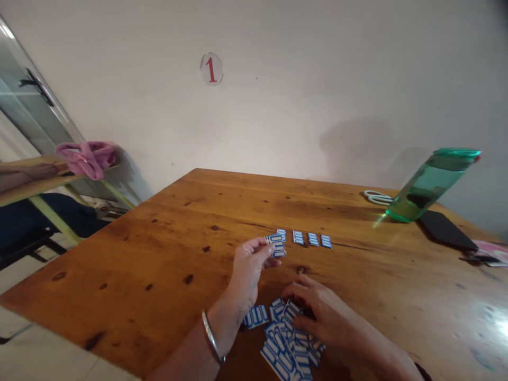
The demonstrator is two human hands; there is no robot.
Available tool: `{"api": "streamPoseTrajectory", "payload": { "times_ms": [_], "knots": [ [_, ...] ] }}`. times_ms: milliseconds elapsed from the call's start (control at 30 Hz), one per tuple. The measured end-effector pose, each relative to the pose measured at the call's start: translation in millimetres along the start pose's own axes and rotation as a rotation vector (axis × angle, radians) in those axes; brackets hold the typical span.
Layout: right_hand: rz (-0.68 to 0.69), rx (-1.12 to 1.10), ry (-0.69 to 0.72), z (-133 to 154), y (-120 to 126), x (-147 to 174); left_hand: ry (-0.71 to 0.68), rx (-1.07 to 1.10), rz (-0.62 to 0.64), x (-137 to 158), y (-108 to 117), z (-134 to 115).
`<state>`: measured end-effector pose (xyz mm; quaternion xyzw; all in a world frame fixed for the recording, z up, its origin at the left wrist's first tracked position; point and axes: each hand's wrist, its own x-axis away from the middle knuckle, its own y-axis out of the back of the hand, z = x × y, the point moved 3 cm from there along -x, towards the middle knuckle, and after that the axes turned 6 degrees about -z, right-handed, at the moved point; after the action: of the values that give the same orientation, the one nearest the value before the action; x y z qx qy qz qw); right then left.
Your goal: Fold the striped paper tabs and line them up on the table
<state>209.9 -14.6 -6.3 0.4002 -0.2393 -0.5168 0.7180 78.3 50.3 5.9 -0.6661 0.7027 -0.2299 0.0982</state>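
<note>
My left hand (250, 264), with a silver bangle at the wrist, pinches a few small blue-and-white cards (278, 245) between thumb and fingers, raised above the wooden table (138, 254). Just beyond it lies a row of similar small stacks: one partly behind the held cards, then a second stack (298, 237), a third (313, 239) and a fourth (326, 242). Close to me is a loose, overlapping pile of the same cards (280, 344). My right hand (317, 307) rests over the pile's right side, fingers bent and apart, covering some cards.
A green bottle (432, 185) stands at the right, near a white cable (377, 198) and a dark flat case (446, 230). Pink paper (492, 251) lies at the right edge. Left of the table, a pink cloth item (89, 159) sits on another desk. A wall (278, 116) borders the back.
</note>
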Motion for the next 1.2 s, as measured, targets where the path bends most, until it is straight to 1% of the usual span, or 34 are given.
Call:
{"api": "streamPoseTrajectory", "payload": {
  "times_ms": [167, 267, 333, 400, 500, 633, 733, 833, 967, 1033, 1200],
  "knots": [
    [0.019, 0.054, 0.000, -4.0, -4.3, -0.7, -0.001, -0.029, 0.003, 1.3, -1.3, -0.4],
    [-0.015, 0.013, -0.029, -3.0, -4.7, -1.8, -0.003, -0.050, 0.003, 1.0, -1.4, -0.2],
    [-0.047, -0.056, -0.073, -2.7, -4.7, -2.5, 0.003, -0.063, 0.000, 0.5, -0.9, 0.4],
    [-0.114, -0.162, -0.138, -4.7, -3.2, -2.7, 0.013, -0.073, -0.008, 0.0, -0.3, 1.1],
    [-0.252, -0.358, -0.221, -11.3, 2.2, -2.2, 0.022, -0.092, -0.011, -0.3, -0.2, 1.8],
    [-0.401, -0.497, -0.225, -17.9, 12.1, -1.7, 0.001, -0.148, -0.008, -0.1, -1.2, 1.8],
    [-0.437, -0.568, -0.232, -16.5, 17.2, -1.4, -0.019, -0.198, 0.010, 0.7, -2.1, 3.0],
    [-0.457, -0.544, -0.202, -9.8, 21.5, -0.6, -0.022, -0.248, 0.045, 2.2, -3.7, 6.4],
    [-0.446, -0.468, -0.170, -5.2, 21.8, -1.0, -0.020, -0.306, 0.103, 4.4, -7.2, 11.5],
    [-0.460, -0.429, -0.199, -8.2, 19.8, -1.6, -0.016, -0.319, 0.127, 5.1, -8.8, 13.4],
    [-0.560, -0.302, -0.286, -18.1, 16.4, -2.1, -0.033, -0.331, 0.201, 6.4, -11.5, 17.8]
  ]
}}
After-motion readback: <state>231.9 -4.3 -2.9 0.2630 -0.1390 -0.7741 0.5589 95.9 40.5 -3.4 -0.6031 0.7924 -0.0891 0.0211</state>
